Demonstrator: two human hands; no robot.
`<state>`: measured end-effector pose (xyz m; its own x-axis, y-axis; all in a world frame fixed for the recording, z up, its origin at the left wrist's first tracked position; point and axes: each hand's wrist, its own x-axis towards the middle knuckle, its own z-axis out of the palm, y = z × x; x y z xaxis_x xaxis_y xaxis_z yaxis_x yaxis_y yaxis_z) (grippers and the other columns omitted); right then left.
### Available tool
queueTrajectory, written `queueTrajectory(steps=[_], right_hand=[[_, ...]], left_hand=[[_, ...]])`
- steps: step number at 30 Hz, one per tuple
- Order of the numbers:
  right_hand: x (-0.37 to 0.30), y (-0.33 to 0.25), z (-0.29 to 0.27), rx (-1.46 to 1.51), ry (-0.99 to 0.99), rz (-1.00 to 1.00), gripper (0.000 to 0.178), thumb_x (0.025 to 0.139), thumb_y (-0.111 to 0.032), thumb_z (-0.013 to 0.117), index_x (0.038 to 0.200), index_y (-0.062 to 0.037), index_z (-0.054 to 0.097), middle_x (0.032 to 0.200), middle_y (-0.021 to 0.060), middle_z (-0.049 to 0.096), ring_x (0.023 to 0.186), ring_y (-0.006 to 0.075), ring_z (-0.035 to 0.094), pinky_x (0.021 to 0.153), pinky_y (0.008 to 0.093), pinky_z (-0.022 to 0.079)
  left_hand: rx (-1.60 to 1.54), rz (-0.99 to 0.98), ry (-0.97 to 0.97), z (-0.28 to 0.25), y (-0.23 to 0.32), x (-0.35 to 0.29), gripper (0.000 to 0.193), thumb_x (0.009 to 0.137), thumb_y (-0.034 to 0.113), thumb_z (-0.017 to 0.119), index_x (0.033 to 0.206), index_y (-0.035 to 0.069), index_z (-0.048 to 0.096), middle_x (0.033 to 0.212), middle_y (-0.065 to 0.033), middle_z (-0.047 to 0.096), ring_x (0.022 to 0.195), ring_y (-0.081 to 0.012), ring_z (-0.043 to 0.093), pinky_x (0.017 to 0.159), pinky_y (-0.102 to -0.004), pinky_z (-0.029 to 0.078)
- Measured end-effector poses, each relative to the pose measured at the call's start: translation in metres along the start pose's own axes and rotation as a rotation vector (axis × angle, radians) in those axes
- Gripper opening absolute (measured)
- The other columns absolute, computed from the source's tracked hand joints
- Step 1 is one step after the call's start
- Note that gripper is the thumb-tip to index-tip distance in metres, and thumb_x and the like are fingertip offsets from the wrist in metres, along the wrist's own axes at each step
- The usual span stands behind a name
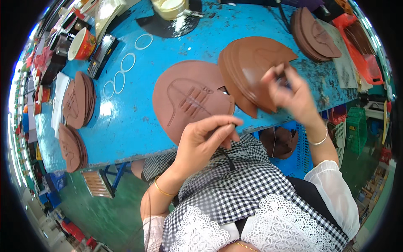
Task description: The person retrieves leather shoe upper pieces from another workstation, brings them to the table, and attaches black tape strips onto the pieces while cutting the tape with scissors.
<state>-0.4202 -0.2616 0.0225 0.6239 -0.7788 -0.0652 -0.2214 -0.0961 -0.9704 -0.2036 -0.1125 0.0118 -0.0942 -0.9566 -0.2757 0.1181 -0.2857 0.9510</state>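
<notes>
A rounded brown leather piece with a raised curved line and several short ridges lies near the blue table's front edge. My left hand is at its near edge, thumb and fingertips pinched on something small and dark. A dark strip hangs just below that hand. To the right, my right hand is over a stack of smooth brown leather pieces. Motion blurs it, but its fingers are bent in around a small dark thing whose kind I cannot make out.
Stacks of shaped leather pieces stand on the table's left side and at the far right. Several white rings lie left of centre. At the back are a pot and a red cup. A blue crate is below the table.
</notes>
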Motion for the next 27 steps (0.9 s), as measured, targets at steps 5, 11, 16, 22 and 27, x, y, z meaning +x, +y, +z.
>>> queueTrajectory(steps=[5,11,16,22,27], right_hand=[[0.004,-0.013,0.058,0.132,-0.37,0.017,0.02,0.088,-0.015,0.074,0.099,-0.0011,0.064,0.076,-0.0023,0.056,0.072,0.0042,0.051,0.063,0.0217,0.043],[0.009,-0.012,0.065,0.267,-0.259,0.018,0.013,0.095,-0.016,0.064,0.097,-0.0029,0.062,0.073,-0.0041,0.055,0.066,0.0034,0.048,0.058,0.0203,0.038],[0.022,0.007,0.042,0.688,-0.076,0.036,0.019,0.104,-0.021,0.05,0.107,-0.0031,0.055,0.065,-0.0084,0.035,0.053,0.0015,0.029,0.047,0.0215,0.022],[0.034,0.019,0.01,1.035,0.147,-0.052,0.02,0.106,-0.02,0.045,0.109,-0.002,0.053,0.07,-0.0059,0.031,0.056,0.0034,0.028,0.049,0.0208,0.026],[0.024,0.008,0.029,1.049,-0.015,0.077,0.022,0.105,-0.023,0.047,0.105,-0.0019,0.053,0.066,-0.0074,0.029,0.052,0.0022,0.026,0.046,0.0212,0.024]], left_hand=[[-0.187,0.15,0.093,0.001,-0.009,-0.006,0.019,0.1,0.004,0.053,0.118,0.001,0.048,0.09,-0.0067,0.067,0.079,-0.0081,0.064,0.066,-0.0215,0.052],[-0.125,0.154,0.055,-0.01,-0.018,-0.032,0.013,0.095,0.005,0.06,0.105,0.001,0.052,0.08,-0.0082,0.066,0.066,-0.0105,0.061,0.054,-0.0221,0.046],[0.384,-0.115,-0.209,-0.072,-0.03,-0.093,0.026,0.085,0.016,0.073,0.068,0.001,0.06,0.059,-0.007,0.058,0.051,-0.0153,0.058,0.051,-0.0266,0.046],[-0.628,0.625,1.166,-0.102,-0.047,-0.209,0.042,0.094,0.036,0.062,0.063,0.007,0.061,0.056,-0.0043,0.059,0.042,-0.0137,0.051,0.038,-0.0277,0.033],[-0.246,0.198,0.686,-0.182,-0.005,-0.275,0.029,0.097,0.028,0.06,0.111,0.001,0.062,0.103,-0.0113,0.067,0.084,-0.0137,0.066,0.061,-0.0267,0.05]])
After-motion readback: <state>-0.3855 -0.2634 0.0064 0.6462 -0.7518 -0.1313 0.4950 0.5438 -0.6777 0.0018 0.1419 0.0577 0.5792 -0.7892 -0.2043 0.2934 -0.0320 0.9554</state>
